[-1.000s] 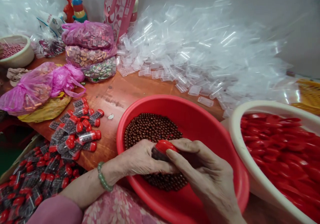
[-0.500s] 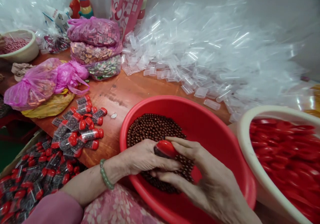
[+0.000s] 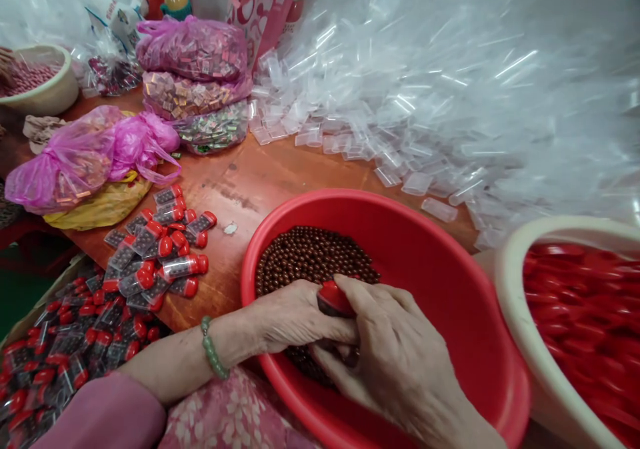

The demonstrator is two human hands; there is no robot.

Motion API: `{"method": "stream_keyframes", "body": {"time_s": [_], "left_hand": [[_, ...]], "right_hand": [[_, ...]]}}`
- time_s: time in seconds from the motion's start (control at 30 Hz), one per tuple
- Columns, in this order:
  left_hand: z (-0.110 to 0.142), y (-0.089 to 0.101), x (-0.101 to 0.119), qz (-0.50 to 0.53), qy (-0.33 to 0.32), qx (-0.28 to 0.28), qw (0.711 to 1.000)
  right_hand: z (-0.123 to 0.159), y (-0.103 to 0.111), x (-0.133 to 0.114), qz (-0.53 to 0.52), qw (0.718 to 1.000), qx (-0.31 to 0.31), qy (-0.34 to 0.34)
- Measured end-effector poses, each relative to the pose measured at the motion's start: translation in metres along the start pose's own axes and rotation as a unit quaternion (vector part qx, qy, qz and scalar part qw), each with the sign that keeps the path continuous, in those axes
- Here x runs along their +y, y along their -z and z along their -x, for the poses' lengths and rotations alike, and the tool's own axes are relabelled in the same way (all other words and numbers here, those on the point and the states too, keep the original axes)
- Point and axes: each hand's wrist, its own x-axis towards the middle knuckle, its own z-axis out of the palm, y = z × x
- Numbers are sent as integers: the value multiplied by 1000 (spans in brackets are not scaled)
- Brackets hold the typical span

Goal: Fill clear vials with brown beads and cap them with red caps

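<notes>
Left to right: clear tubes with red caps lie loose on the wooden table. The left hand, with a green bead bracelet, and the right hand pinch a red cap between pressed fingers, its long axis slanting left to right, the right hand on top. Beneath are brown beads in a red basin. Far right, a cream basin holds more red caps. No writing is legible.

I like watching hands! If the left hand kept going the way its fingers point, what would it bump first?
Probably the right hand, just ahead of the left hand's fingers, above the red bowl. Depth is hard to judge here, so they may already touch.
</notes>
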Motion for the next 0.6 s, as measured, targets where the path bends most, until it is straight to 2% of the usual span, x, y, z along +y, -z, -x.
{"method": "stream_keyframes", "body": {"time_s": [0.23,0.4,0.53,0.6], "left_hand": [[-2,-2,-2,9,7,17,1000],[-1,2,-1,40,-32,-5,999],[6,1,4,75,-39,-37,996],[15,-3,-2,41,-35,-9,999]], "right_hand": [[2,-2,1,-26,1000,8,-3],[-4,-1,4,-42,998,-41,-28],[-5,6,-2,-37,998,-5,-45],[-1,9,-12,-39,998,17,-40]]}}
